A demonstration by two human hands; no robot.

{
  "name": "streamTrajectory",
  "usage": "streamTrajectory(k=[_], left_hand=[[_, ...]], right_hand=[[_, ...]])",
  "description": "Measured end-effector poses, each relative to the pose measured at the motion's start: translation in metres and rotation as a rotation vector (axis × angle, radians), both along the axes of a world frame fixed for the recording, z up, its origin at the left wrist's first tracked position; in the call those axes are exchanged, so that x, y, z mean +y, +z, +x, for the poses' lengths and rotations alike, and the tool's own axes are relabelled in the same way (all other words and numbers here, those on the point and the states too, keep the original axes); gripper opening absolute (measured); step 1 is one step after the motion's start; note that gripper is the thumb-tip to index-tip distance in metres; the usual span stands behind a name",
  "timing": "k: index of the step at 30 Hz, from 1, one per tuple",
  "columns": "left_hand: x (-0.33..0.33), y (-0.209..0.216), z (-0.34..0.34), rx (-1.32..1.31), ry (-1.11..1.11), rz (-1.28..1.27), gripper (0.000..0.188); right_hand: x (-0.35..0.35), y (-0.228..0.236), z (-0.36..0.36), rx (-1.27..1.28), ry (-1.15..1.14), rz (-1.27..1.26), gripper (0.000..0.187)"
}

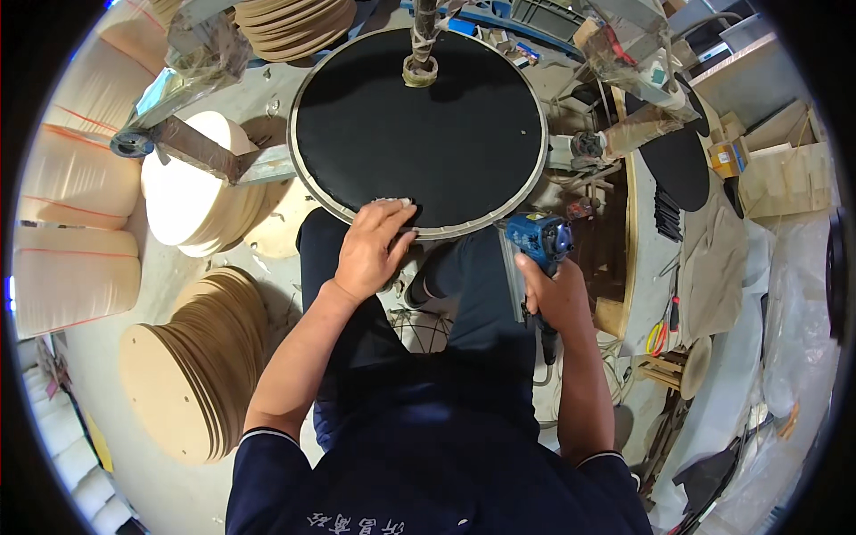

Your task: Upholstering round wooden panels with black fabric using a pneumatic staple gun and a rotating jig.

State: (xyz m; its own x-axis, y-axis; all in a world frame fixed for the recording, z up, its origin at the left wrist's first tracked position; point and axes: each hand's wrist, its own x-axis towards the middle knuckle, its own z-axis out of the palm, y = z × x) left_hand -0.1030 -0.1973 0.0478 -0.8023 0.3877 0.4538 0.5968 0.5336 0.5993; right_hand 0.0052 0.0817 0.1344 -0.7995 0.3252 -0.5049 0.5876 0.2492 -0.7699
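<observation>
A large black round panel (pixel 406 134) with a pale rim lies in front of me, above my knees. Over its near left edge my left hand (pixel 373 241) is closed, fingers curled onto the black surface and thumb by the rim. In my right hand (pixel 555 290) is a blue staple gun (pixel 533 234), gripped by its handle, its front end close to the panel's near right edge. A hose fitting hangs below the handle. A wrapped vertical post (pixel 423 40) ends in a taped ring on the far part of the panel.
Metal frame arms (pixel 196 152) wrapped in plastic flank the panel. Stacks of round boards (pixel 169 383) stand on the floor at left, beside wrapped bundles (pixel 76 276). To the right, a workbench (pixel 646 294) holds black discs (pixel 675 165), yellow-handled scissors (pixel 658 337) and grey cloth (pixel 713 267).
</observation>
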Motion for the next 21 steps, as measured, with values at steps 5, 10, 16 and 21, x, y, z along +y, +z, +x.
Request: streamTrajectory(k=[5,10,16,21], left_hand=[[0.005,0.000,0.002,0.064,0.002,-0.057,0.033],[0.013,-0.006,0.003,0.158,0.000,-0.053,0.024],[0.016,-0.012,0.010,0.190,-0.048,-0.073,0.028],[0.019,-0.018,0.012,0.202,-0.106,-0.086,0.032]], right_hand=[[-0.013,-0.003,-0.007,0.070,0.050,-0.121,0.036],[-0.021,-0.002,-0.017,0.036,0.063,-0.155,0.033],[-0.015,-0.013,-0.021,0.089,0.054,-0.066,0.035],[-0.004,-0.020,-0.021,0.132,0.130,0.080,0.038]])
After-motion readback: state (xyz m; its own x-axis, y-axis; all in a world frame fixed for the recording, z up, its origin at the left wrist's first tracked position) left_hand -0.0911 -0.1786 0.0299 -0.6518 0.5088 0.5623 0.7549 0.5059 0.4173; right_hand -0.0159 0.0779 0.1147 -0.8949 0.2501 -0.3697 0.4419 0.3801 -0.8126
